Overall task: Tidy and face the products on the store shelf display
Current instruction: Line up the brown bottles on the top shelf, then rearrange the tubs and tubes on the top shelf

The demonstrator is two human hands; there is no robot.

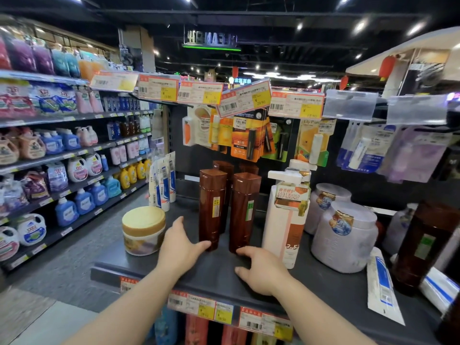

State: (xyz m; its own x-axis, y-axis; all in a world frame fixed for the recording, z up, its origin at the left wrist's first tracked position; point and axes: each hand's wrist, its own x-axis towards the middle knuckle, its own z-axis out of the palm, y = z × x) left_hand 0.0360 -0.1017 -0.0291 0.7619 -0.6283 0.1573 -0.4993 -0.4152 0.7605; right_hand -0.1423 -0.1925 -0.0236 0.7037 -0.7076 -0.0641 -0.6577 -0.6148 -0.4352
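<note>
Two bare hands reach over the dark grey store shelf [214, 272], above its front strip of orange-and-yellow price tags [225, 311]. The left hand [180, 247] is spread wide, a fingertip touching the base of a tall brown plastic bottle [211, 210]; the right hand [261, 268] rests loosely open, holding nothing, just before a second tall brown bottle [242, 211]. Left of the fingers stands a squat gold-lidded jar [143, 230]; to their right, a white pump bottle [286, 215] and pale lilac tubs [344, 237]. Beyond hang carded lip balms [251, 136] under price labels, with detergent aisles [62, 155] and a dark ceiling behind.
</note>
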